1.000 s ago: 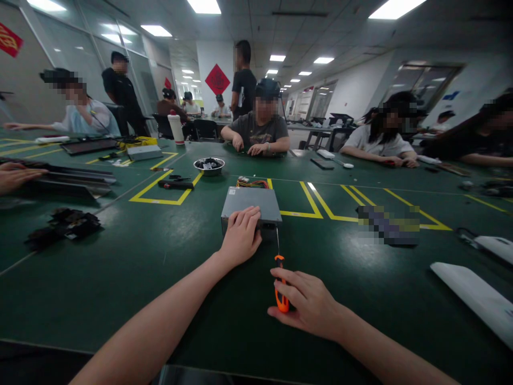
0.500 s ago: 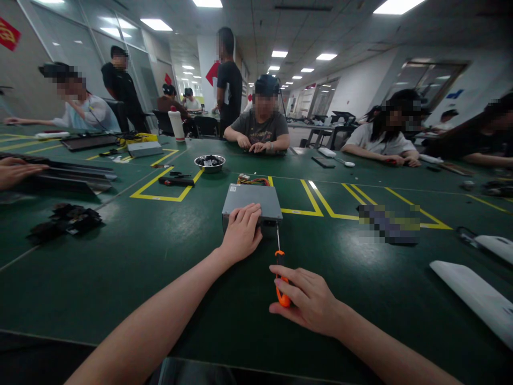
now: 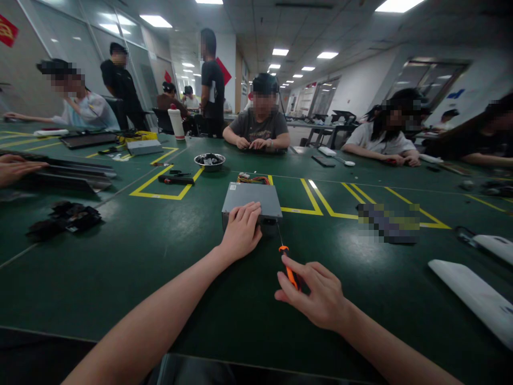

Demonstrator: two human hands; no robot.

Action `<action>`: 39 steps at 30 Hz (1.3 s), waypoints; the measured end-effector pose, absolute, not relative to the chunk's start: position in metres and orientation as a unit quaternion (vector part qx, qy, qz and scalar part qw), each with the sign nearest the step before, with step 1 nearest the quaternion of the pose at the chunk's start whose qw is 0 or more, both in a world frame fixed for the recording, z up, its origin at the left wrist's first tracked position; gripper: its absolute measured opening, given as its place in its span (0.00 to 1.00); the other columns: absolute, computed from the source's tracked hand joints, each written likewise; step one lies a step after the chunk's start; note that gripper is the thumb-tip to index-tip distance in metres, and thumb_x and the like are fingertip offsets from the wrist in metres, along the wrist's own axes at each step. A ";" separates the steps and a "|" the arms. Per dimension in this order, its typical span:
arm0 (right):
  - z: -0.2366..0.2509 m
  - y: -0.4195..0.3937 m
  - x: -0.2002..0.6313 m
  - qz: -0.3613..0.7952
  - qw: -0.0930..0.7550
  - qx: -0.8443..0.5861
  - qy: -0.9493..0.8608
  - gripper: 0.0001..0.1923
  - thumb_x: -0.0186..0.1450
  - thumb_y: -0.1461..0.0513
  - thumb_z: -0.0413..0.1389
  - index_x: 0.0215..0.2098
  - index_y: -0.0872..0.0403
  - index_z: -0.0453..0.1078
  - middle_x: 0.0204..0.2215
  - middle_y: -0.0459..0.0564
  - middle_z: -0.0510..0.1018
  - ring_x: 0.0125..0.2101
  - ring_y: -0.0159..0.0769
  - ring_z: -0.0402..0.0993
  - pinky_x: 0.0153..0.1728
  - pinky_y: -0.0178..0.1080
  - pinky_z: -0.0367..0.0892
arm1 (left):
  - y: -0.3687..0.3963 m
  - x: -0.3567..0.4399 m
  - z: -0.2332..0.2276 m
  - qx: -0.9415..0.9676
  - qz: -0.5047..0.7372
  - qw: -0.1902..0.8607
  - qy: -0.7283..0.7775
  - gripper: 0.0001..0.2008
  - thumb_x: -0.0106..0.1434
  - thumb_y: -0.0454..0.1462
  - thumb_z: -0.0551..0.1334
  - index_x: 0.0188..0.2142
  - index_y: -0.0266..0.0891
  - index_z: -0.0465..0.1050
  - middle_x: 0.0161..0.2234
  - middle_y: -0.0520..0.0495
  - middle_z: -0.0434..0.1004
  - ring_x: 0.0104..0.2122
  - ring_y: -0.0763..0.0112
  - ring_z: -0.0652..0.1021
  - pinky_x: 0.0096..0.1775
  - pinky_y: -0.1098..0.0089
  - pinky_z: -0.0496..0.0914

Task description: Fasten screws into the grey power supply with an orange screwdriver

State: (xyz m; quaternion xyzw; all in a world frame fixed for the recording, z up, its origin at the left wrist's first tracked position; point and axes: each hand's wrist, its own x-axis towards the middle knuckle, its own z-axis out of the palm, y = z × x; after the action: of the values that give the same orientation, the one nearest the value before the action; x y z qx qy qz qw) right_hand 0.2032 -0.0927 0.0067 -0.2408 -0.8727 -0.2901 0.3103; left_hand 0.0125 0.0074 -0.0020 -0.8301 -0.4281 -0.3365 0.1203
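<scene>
A grey computer power supply unit [image 3: 250, 198] rests on the green table in front of me, its coloured cables coming out at the back. My left hand [image 3: 242, 227] grips its near edge, with the fingers on top and the thumb side against the front face. An orange and black screwdriver [image 3: 292, 275] is held loosely between the thumb and fingers of my right hand [image 3: 316, 291]. Its thin shaft points up and slightly left to the lower right corner of the unit's front; whether the tip sits in a screw is too small to tell.
A metal bowl [image 3: 209, 162] of small dark parts stands beyond, with a black tool [image 3: 176, 180] nearer. Black parts [image 3: 66, 219] lie left, near another person's hand [image 3: 18, 166]. White devices [image 3: 473, 299] lie right. Several people sit around the table.
My right hand has shifted a little right and away from me, and the screwdriver's handle has swung right, tilting the tool more. My left hand and the power supply unit stay put.
</scene>
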 end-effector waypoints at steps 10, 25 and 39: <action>-0.004 -0.087 0.211 -0.249 0.287 -0.237 -0.894 0.15 0.58 0.69 0.53 0.44 0.56 0.62 0.48 0.63 0.68 0.43 0.39 0.70 0.39 0.41 0.69 | 0.007 0.012 -0.001 -0.833 -0.332 0.118 -0.427 0.18 0.58 0.33 0.53 0.50 0.37 0.59 0.55 0.42 0.63 0.55 0.62 0.62 0.53 0.59 0.55; -0.006 -0.083 0.209 -0.238 0.270 -0.238 -0.902 0.09 0.57 0.68 0.54 0.38 0.57 0.68 0.40 0.58 0.74 0.33 0.33 0.73 0.35 0.36 0.70 | 0.006 0.011 0.000 -0.834 -0.331 0.115 -0.427 0.18 0.59 0.33 0.53 0.50 0.37 0.59 0.55 0.42 0.63 0.55 0.62 0.62 0.53 0.59 0.55; -0.002 -0.088 0.208 -0.272 0.293 -0.245 -0.883 0.11 0.58 0.65 0.55 0.40 0.55 0.67 0.41 0.59 0.75 0.28 0.30 0.71 0.29 0.34 0.68 | 0.006 0.012 0.000 -0.833 -0.335 0.119 -0.424 0.18 0.58 0.32 0.53 0.50 0.36 0.59 0.54 0.42 0.63 0.55 0.62 0.62 0.53 0.59 0.55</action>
State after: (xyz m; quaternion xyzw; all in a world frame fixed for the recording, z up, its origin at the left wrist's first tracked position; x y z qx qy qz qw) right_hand 0.2083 -0.0883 -0.0019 -0.2448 -0.8833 -0.2723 0.2928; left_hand 0.0118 0.0063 -0.0003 -0.8330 -0.4243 -0.3345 0.1193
